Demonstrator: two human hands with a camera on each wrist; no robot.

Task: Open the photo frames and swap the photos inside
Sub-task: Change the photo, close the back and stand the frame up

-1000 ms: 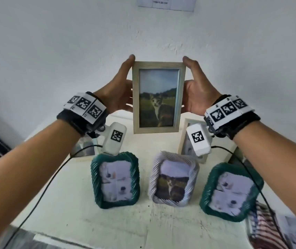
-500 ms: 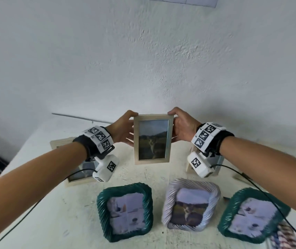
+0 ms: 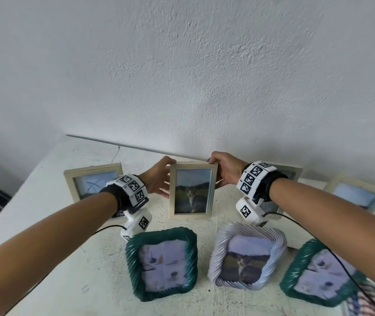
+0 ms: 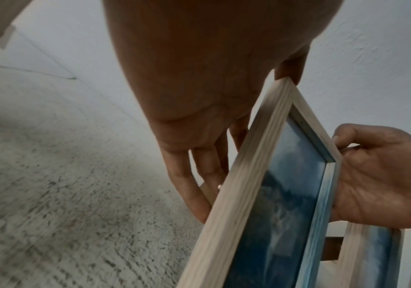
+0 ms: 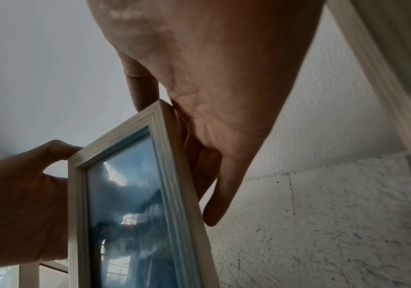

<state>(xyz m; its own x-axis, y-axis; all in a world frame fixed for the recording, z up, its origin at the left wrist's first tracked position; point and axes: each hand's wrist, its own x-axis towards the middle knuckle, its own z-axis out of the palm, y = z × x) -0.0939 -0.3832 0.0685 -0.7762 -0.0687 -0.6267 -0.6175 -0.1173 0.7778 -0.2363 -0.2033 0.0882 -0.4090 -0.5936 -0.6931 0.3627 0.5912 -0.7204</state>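
Wooden frame [image 3: 192, 190] with cat photo upright at back of tabletop [image 3: 72, 254], base at or near surface. Left hand [image 3: 158, 179] and right hand [image 3: 224, 170] pinch top corners, fingers behind. Best: check back stand braced, then let go one hand at a time, gently.

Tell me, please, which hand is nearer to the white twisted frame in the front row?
The right hand, up and behind the white twisted frame. The left hand is further left, above the green frame.

A pale wooden frame [image 3: 192, 190] with a cat photo [image 3: 192, 195] stands upright in portrait on the white table [image 3: 52, 226], behind a green twisted frame [image 3: 162, 263] and a white twisted frame [image 3: 248, 256].
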